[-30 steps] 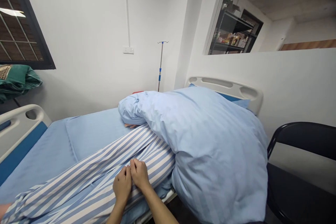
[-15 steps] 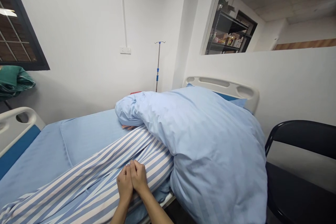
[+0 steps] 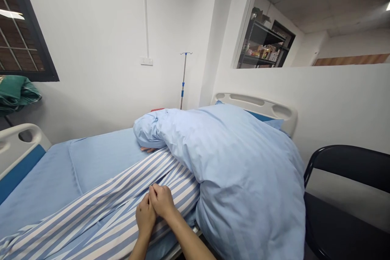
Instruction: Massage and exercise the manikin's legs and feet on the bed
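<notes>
Over the leg of a person lying on the bed, my left hand (image 3: 145,213) and my right hand (image 3: 161,200) are side by side, both closed with fingers curled under. No cloth shows bunched in either hand, though the undersides are hidden. Blue-and-white striped trousers (image 3: 100,203) cover the person's legs and lie just beneath my hands. To the right, a puffy light blue quilt (image 3: 240,162) covers the person's upper body. A few fingertips of that person (image 3: 147,150) show under the quilt's edge.
The bed has a light blue sheet (image 3: 103,156), a headboard (image 3: 288,115) and a footboard (image 3: 36,134). A black folding chair (image 3: 350,215) stands at right. Behind the bed is an IV pole (image 3: 183,77); green cloth (image 3: 18,93) hangs at far left.
My right hand has shifted slightly to the right and its forearm is angled farther right. My left hand stays almost in place. The view has tilted slightly upward.
</notes>
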`<action>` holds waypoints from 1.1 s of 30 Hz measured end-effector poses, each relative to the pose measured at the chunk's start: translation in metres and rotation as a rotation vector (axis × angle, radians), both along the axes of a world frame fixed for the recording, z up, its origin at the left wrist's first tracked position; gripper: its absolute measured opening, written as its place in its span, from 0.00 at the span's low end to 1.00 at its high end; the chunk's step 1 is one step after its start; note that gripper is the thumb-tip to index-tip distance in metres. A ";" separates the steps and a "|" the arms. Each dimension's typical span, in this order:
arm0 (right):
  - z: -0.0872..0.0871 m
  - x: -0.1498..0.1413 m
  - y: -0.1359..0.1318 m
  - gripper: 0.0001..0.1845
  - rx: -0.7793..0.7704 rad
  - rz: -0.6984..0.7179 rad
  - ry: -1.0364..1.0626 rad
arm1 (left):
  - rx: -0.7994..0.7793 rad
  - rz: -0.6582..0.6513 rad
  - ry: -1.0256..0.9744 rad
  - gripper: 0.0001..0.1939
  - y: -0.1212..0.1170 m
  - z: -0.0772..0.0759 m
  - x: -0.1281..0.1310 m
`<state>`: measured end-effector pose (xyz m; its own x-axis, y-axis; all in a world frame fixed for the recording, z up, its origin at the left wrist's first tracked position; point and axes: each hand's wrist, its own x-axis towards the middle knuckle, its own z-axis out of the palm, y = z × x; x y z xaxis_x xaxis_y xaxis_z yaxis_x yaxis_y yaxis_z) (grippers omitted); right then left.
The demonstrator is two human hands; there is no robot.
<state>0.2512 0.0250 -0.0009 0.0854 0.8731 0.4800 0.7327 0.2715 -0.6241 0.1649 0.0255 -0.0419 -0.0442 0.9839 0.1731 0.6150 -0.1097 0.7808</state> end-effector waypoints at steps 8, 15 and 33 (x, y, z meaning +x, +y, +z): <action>-0.018 0.007 0.008 0.22 -0.035 -0.070 0.025 | -0.060 0.072 0.159 0.16 -0.004 0.011 0.008; -0.023 0.010 0.009 0.22 -0.020 -0.089 0.144 | -0.024 0.032 0.177 0.15 -0.004 0.010 0.010; -0.030 0.022 0.021 0.21 0.028 -0.068 0.652 | 0.018 0.009 -0.281 0.16 0.015 0.019 0.050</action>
<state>0.2729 0.0458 -0.0304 0.4212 0.8435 0.3334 0.2222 0.2604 -0.9396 0.2147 0.0408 -0.0226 -0.1021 0.9802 0.1696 0.3753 -0.1200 0.9191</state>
